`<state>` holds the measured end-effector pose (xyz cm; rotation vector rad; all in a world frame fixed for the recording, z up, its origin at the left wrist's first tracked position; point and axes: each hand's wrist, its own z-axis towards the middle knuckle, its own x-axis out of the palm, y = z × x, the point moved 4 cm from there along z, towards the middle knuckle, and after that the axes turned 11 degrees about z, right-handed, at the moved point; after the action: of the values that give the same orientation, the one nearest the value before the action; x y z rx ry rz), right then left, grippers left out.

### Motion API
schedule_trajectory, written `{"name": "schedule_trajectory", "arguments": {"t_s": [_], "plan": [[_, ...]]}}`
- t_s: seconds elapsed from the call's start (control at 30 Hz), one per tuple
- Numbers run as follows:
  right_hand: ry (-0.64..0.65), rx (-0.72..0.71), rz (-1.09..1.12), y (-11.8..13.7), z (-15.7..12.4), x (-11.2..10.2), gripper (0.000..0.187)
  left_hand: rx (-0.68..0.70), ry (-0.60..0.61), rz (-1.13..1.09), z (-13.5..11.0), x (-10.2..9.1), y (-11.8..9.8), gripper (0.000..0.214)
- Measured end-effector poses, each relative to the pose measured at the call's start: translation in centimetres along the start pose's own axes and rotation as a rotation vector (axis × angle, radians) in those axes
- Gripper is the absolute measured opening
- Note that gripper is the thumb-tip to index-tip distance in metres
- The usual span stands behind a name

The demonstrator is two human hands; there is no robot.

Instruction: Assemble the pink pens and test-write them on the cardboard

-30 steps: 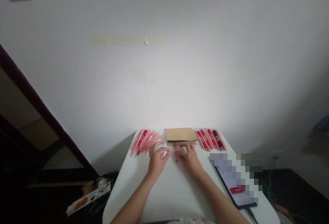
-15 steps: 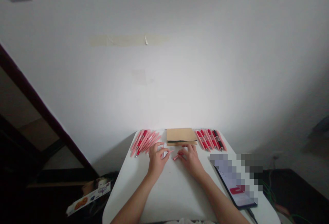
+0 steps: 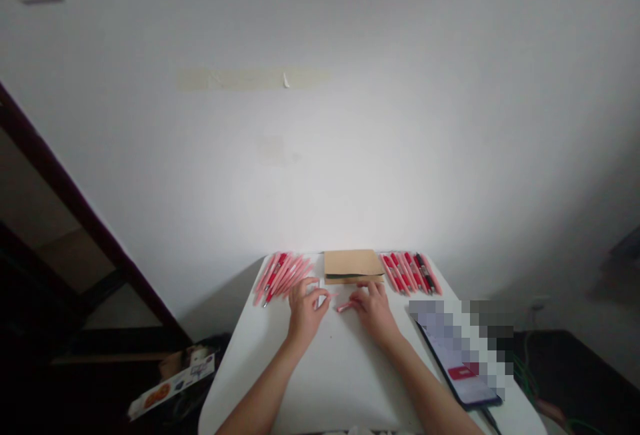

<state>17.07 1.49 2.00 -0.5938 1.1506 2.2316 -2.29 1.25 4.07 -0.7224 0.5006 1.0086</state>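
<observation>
My left hand [image 3: 305,308] is closed in a pinch, thumb against forefinger, on a small slim pink pen part [image 3: 333,296] whose tip points right. Across a narrow gap, my right hand [image 3: 374,310] grips a short pink pen piece [image 3: 343,307], its end sticking out to the left. The two pieces are apart, and most of each is hidden by fingers. Beyond my left hand lies a loose pile of pink and red pens [image 3: 283,275]. A neater row of pink, red and black pens [image 3: 407,272] is to the right of my right hand.
A brown cardboard-coloured notebook [image 3: 353,263] lies at the back of the white table [image 3: 333,382], against the wall. A large phone [image 3: 455,362] with a cable rests on the right side. On the left, below the table, is a printed box [image 3: 173,385].
My right hand has shifted slightly and its pink piece shows a bit more. My left hand stays nearly still, and the pens have not moved.
</observation>
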Motion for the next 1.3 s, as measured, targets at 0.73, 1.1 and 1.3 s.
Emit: {"name": "schedule_trajectory", "arguments": {"t_s": [0.73, 1.1, 1.3], "plan": [[-0.104, 0.024, 0.166, -0.09, 0.22, -0.74, 0.014, -0.012, 0.023, -0.005, 0.09, -0.17, 0.09, 0.005], [-0.047, 0.002, 0.216, -0.27, 0.26, 0.01, 0.015, 0.012, 0.039, -0.007, 0.20, -0.20, -0.24, 0.005], [-0.015, -0.017, 0.243, 0.31, 0.41, -0.20, 0.017, 0.026, 0.051, -0.006, -0.01, 0.08, -0.21, 0.006]]}}
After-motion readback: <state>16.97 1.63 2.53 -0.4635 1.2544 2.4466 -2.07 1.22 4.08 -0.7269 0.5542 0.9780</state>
